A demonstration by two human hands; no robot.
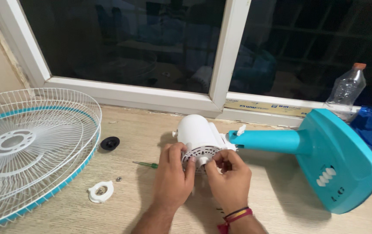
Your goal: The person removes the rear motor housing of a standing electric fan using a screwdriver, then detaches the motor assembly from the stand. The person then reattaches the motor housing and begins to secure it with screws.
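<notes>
A dark window with a white frame (220, 56) runs along the far edge of the pale wood tabletop (281, 199), and I am working just in front of it, near the middle.

The fan motor housing (196, 132) lies on its side there, its perforated front face turned towards me, joined at the right to the teal stand and base (329, 156) that sprawls towards the right edge. My left hand (173, 177) wraps the near rim of the housing, thumb and fingers closed on it to steady it. My right hand (229, 175) pinches at the centre of the face, fingertips closed on what looks like the shaft or a small cap there; the part itself is hidden under my fingers.

I judge the housing as hard, smooth plastic with a weighty motor inside, so it should not flex but could roll or slip; the rim and the neck joint seem the surest holds. The tiny centre piece likely wants a fingertip pinch only.

At the left edge rest the white wire fan guards (29, 143), light and springy. Between them and me lie a black round cap (110, 143), a green-handled screwdriver (146, 164), a white locking nut (101, 191) and a small screw (118, 178). A clear plastic bottle (346, 89) stands at the far right corner.
</notes>
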